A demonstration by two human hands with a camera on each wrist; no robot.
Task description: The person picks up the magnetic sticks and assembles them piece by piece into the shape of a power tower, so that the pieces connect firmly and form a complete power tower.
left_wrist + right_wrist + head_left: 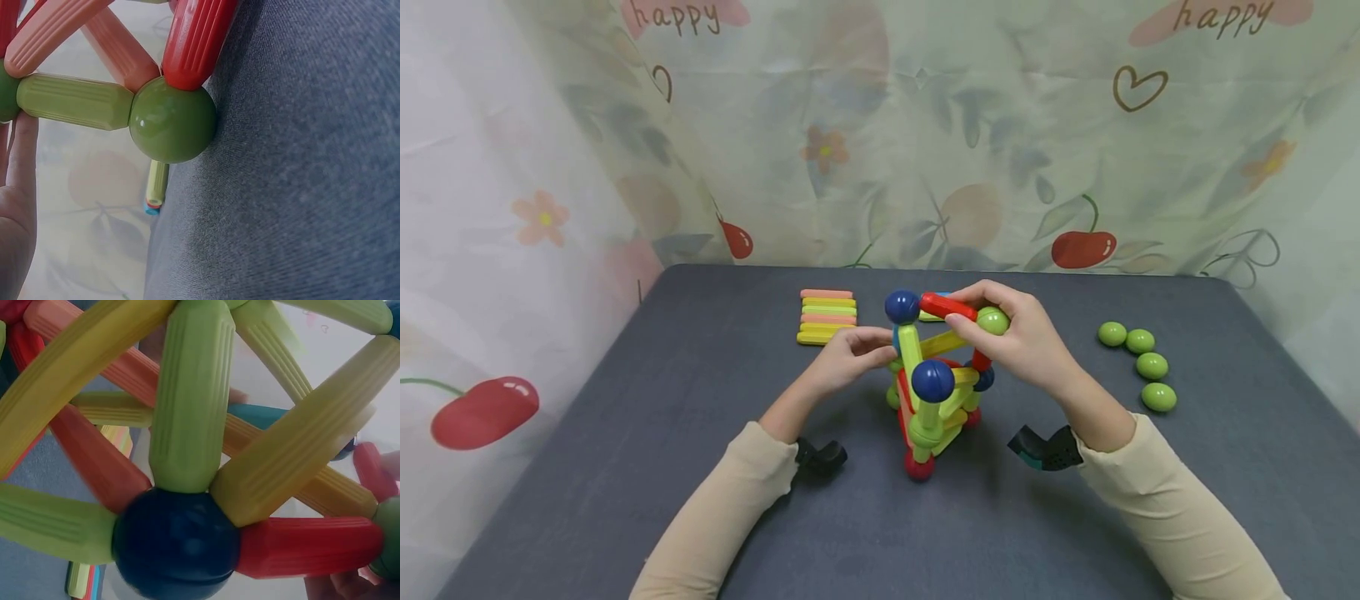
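Observation:
Near the middle of the table stands a frame of magnetic rods and balls [929,414], with blue balls high up and red balls at its foot. My left hand [847,358] holds its left side near a blue rod; in the left wrist view a finger [25,147] touches it by a green rod [75,100]. At the top right, my right hand [1018,337] pinches a red rod [947,306] between thumb and fingers. One end of that rod is at a blue ball [902,307], the other by a green ball [993,320] under the hand.
Loose pink, yellow and green rods [827,317] lie in a row behind my left hand. More rods [931,316] lie partly hidden behind the frame. Several green balls [1152,366] sit at the right. A printed curtain [917,150] hangs behind the dark table [700,433].

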